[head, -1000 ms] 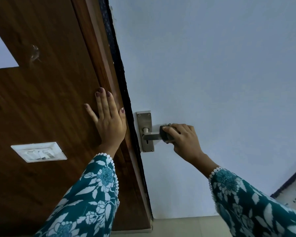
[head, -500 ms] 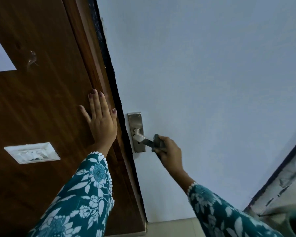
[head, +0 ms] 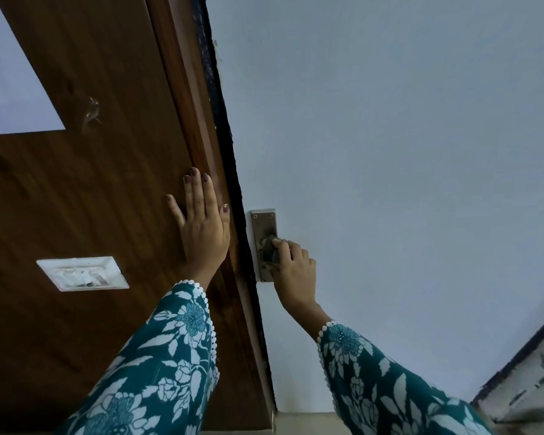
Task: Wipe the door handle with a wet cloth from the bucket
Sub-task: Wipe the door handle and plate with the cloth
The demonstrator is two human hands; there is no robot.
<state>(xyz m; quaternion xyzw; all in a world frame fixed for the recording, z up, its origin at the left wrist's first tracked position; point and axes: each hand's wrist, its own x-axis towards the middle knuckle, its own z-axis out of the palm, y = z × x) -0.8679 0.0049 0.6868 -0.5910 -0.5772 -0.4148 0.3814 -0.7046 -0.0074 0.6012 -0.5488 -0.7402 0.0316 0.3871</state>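
Note:
A pale blue door (head: 390, 152) carries a steel handle plate (head: 263, 221) near its left edge. My right hand (head: 294, 268) is closed around a dark grey cloth (head: 269, 252) and presses it on the base of the handle against the plate; the lever itself is hidden under the cloth and fingers. My left hand (head: 201, 227) lies flat, fingers apart, on the brown wooden frame (head: 182, 120) just left of the plate. No bucket is in view.
A white switch plate (head: 82, 274) sits on the brown wood panel (head: 60, 199) at the left. A dark gap strip (head: 223, 146) runs between frame and door. A second dark-edged frame (head: 515, 356) shows at the lower right, floor below.
My right hand slid the cloth along the lever from its outer end inward to the plate. The lever dipped half a second ago. My left hand stayed flat on the frame.

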